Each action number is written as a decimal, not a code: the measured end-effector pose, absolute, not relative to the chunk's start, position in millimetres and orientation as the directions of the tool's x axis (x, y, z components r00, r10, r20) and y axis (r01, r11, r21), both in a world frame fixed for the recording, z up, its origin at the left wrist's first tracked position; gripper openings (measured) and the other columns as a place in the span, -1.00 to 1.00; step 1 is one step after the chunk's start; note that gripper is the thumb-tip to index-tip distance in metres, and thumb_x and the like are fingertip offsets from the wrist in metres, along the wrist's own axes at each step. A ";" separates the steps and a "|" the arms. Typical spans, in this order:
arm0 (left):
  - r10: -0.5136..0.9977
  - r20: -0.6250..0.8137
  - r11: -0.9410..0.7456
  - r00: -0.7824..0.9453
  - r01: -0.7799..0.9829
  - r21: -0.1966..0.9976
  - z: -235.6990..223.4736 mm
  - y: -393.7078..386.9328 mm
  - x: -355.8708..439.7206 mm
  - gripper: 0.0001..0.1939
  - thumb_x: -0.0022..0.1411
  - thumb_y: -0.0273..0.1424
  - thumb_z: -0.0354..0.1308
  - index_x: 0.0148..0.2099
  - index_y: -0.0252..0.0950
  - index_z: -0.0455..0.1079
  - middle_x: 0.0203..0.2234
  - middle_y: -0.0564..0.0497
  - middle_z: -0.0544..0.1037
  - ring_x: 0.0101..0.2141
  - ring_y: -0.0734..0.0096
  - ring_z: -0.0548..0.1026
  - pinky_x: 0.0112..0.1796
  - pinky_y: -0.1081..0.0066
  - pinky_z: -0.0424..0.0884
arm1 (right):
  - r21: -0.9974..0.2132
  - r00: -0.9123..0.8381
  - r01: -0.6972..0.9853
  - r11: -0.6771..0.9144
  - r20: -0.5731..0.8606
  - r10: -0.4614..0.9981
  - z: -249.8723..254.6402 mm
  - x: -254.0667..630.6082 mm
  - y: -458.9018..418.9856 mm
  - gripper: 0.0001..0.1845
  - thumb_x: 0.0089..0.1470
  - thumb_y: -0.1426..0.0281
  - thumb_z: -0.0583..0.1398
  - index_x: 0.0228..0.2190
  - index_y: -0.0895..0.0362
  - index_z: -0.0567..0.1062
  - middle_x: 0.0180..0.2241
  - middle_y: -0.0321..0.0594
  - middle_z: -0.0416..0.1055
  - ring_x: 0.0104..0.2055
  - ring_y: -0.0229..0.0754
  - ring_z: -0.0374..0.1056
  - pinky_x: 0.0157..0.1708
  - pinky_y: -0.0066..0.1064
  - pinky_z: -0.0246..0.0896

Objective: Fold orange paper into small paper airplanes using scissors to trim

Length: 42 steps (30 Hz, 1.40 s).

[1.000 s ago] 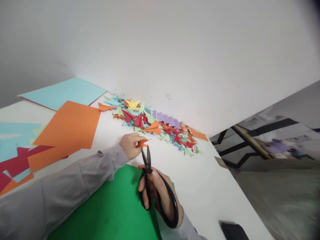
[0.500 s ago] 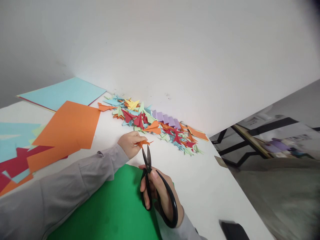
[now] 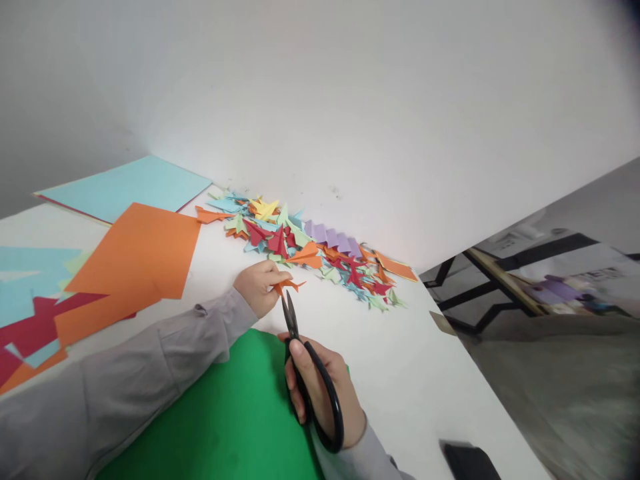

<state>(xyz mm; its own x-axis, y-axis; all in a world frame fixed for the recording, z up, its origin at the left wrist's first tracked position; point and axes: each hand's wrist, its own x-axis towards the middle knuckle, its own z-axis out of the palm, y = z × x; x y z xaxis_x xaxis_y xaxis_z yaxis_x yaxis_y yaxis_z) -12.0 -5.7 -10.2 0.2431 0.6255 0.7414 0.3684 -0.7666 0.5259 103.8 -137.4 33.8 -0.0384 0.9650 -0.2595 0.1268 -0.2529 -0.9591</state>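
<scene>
Between the thumb and fingers of my left hand [image 3: 259, 287] is a small folded orange paper figure [image 3: 289, 285], its pointed end sticking out to the right. My right hand [image 3: 327, 383] grips a pair of black-handled scissors [image 3: 291, 323], fingers through the loops. The blades point up and away, slightly parted, with their tips just below the orange figure; whether they touch it I cannot tell. Under my forearms lies a green sheet [image 3: 225, 400] on the white table [image 3: 400, 373].
A heap of folded paper figures [image 3: 280, 237] in many colours lies along the wall, with a purple pleated strip [image 3: 333, 239]. At left are an orange sheet [image 3: 143, 250], a blue sheet [image 3: 130, 187] and red scraps [image 3: 43, 327]. A black object [image 3: 469, 460] rests near the right edge.
The scissor blades have come closer together and the tips have moved slightly left. My right fingers have closed up on the handles. My left hand with the orange figure has barely shifted.
</scene>
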 end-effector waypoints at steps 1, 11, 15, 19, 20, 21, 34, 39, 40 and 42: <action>0.620 0.746 -0.769 0.243 0.377 0.517 -10.6 -5.7 -12.0 -0.74 0.03 -0.59 0.02 -0.27 -0.27 0.48 -0.53 0.05 0.38 -0.53 0.53 0.35 -0.49 0.53 0.28 | -0.959 -0.039 0.127 -0.252 -0.259 0.965 33.7 103.7 -137.9 -0.41 -0.08 -0.06 0.09 -0.29 0.24 0.41 -0.74 -0.46 0.16 -0.84 -0.47 0.02 -0.88 -0.62 -0.13; 0.570 0.775 -0.794 0.274 0.428 0.432 -11.2 -6.1 -13.2 -0.66 -0.02 -0.64 -0.03 -0.25 -0.31 0.47 -0.52 0.01 0.39 -0.52 0.50 0.35 -0.48 0.51 0.29 | -0.961 -0.011 0.139 -0.237 -0.241 0.971 34.7 100.1 -138.5 -0.39 -0.03 -0.05 0.05 -0.24 0.26 0.39 -0.72 -0.46 0.15 -0.82 -0.47 0.02 -0.86 -0.62 -0.10; 0.545 0.784 -0.798 0.298 0.471 0.375 -13.0 -5.6 -13.8 -0.65 0.02 -0.62 -0.05 -0.19 -0.36 0.47 -0.51 -0.03 0.40 -0.48 0.44 0.37 -0.46 0.46 0.32 | -0.957 -0.018 0.154 -0.246 -0.251 0.968 34.3 100.9 -137.6 -0.38 -0.04 -0.07 0.05 -0.27 0.25 0.39 -0.72 -0.45 0.16 -0.83 -0.47 0.01 -0.86 -0.62 -0.12; 0.547 0.783 -0.802 0.296 0.454 0.388 -12.3 -6.7 -13.0 -0.60 0.01 -0.64 -0.07 -0.12 -0.40 0.44 -0.48 -0.05 0.40 -0.47 0.43 0.36 -0.45 0.45 0.33 | -0.952 -0.015 0.170 -0.255 -0.262 0.965 34.4 101.2 -136.7 -0.38 -0.06 -0.09 0.04 -0.32 0.24 0.40 -0.73 -0.46 0.15 -0.83 -0.46 0.01 -0.87 -0.61 -0.12; 0.547 0.783 -0.807 0.296 0.433 0.400 -11.6 -7.2 -12.6 -0.59 0.00 -0.64 -0.07 -0.10 -0.40 0.43 -0.47 -0.06 0.40 -0.46 0.43 0.36 -0.44 0.45 0.34 | -0.951 -0.009 0.170 -0.259 -0.265 0.964 34.7 101.3 -136.4 -0.38 -0.07 -0.10 0.04 -0.35 0.24 0.40 -0.73 -0.46 0.15 -0.83 -0.46 0.01 -0.87 -0.61 -0.12; 0.550 0.781 -0.812 0.294 0.408 0.418 -10.7 -7.6 -12.1 -0.58 0.00 -0.64 -0.07 -0.09 -0.39 0.42 -0.46 -0.05 0.40 -0.45 0.44 0.36 -0.42 0.45 0.34 | -0.950 -0.005 0.168 -0.262 -0.267 0.964 34.9 101.4 -136.0 -0.38 -0.08 -0.12 0.04 -0.39 0.23 0.40 -0.74 -0.46 0.14 -0.83 -0.46 0.00 -0.87 -0.60 -0.13; 0.834 0.464 -0.513 0.299 0.108 0.852 -5.6 -10.8 -7.9 -0.65 -0.07 -0.59 0.05 -0.18 -0.41 0.47 -0.65 0.10 0.34 -0.68 0.67 0.08 -0.64 0.57 0.07 | -0.952 -0.006 0.149 -0.266 -0.270 0.963 34.7 106.8 -133.5 -0.41 -0.07 -0.12 0.03 -0.62 0.19 0.32 -0.81 -0.46 0.08 -0.84 -0.46 -0.02 -0.86 -0.59 -0.18; 0.898 0.265 -0.257 0.351 -0.071 0.964 -0.1 -8.8 -11.2 -0.63 -0.09 -0.53 0.06 -0.18 -0.44 0.48 -0.65 0.07 0.38 -0.67 0.66 0.15 -0.68 0.60 0.05 | -0.954 -0.007 0.143 -0.265 -0.268 0.963 35.5 106.8 -132.2 -0.39 -0.09 -0.13 0.03 -0.59 0.20 0.35 -0.80 -0.45 0.08 -0.85 -0.46 -0.02 -0.87 -0.59 -0.16; 0.897 0.232 -0.206 0.377 -0.108 0.973 1.7 -7.8 -12.0 -0.65 -0.07 -0.48 0.08 -0.18 -0.45 0.47 -0.66 0.06 0.38 -0.68 0.65 0.17 -0.70 0.60 0.06 | -0.954 -0.002 0.138 -0.267 -0.270 0.963 36.4 107.0 -131.9 -0.38 -0.10 -0.14 0.03 -0.56 0.21 0.37 -0.80 -0.46 0.09 -0.85 -0.46 -0.02 -0.87 -0.59 -0.16; 0.874 0.171 -0.113 0.454 -0.152 0.982 4.9 -5.0 -13.8 -0.64 -0.05 -0.37 0.14 -0.19 -0.48 0.47 -0.70 0.05 0.38 -0.70 0.62 0.20 -0.73 0.59 0.07 | -0.956 0.013 0.120 -0.268 -0.268 0.963 38.8 107.7 -131.1 -0.35 -0.12 -0.15 0.04 -0.46 0.24 0.40 -0.79 -0.46 0.11 -0.85 -0.45 -0.02 -0.87 -0.58 -0.14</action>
<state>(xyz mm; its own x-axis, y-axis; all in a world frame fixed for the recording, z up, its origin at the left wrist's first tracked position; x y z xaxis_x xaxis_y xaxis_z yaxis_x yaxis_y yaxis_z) -13.8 -5.0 4.9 0.4542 0.8744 0.1706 -0.1522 -0.1125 0.9819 107.7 -131.1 38.8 0.0129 0.9633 -0.2682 0.1201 -0.2678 -0.9560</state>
